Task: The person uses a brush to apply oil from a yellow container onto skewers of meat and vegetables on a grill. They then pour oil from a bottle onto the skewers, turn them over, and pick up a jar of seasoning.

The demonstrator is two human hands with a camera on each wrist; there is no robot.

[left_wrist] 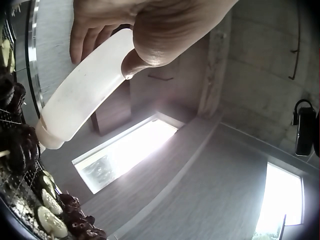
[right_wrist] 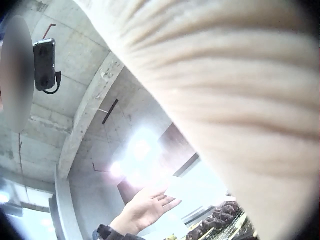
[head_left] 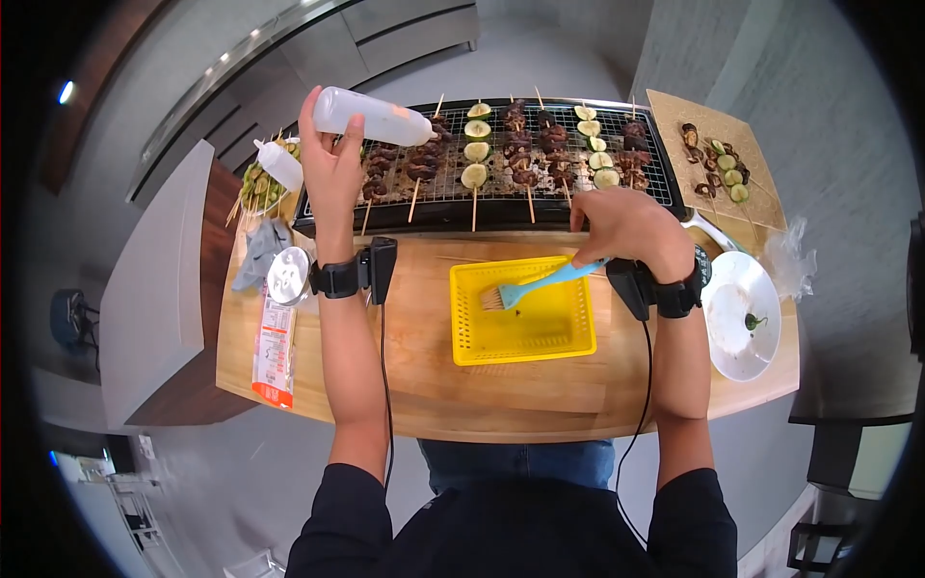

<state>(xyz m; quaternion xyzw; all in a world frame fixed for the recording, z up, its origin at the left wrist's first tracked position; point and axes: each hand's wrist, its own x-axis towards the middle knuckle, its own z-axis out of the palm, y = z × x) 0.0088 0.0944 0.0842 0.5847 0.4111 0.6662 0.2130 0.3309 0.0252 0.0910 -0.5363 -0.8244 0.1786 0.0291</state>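
Note:
My left hand (head_left: pixel 332 178) grips a translucent white squeeze bottle (head_left: pixel 371 116), thumb along its side. The bottle is tipped with its nozzle to the right, over mushroom skewers (head_left: pixel 424 164) on the grill. In the left wrist view the bottle (left_wrist: pixel 82 90) slants down toward the skewers, its nozzle close over the dark pieces. Loosely bent, my right hand (head_left: pixel 631 226) hovers at the grill's front edge, above the handle end of a blue basting brush (head_left: pixel 554 278). The brush lies with its bristles in a yellow basket (head_left: pixel 523 356); the hand overlaps its handle end.
The wire-topped grill (head_left: pixel 448 207) carries several mushroom and zucchini skewers. On the left are a second squeeze bottle (head_left: pixel 279 164), a grey cloth (head_left: pixel 260 252) and a packet (head_left: pixel 274 352). To the right are a white plate (head_left: pixel 727 337), a brown board (head_left: pixel 713 111) and a plastic bag (head_left: pixel 792 255).

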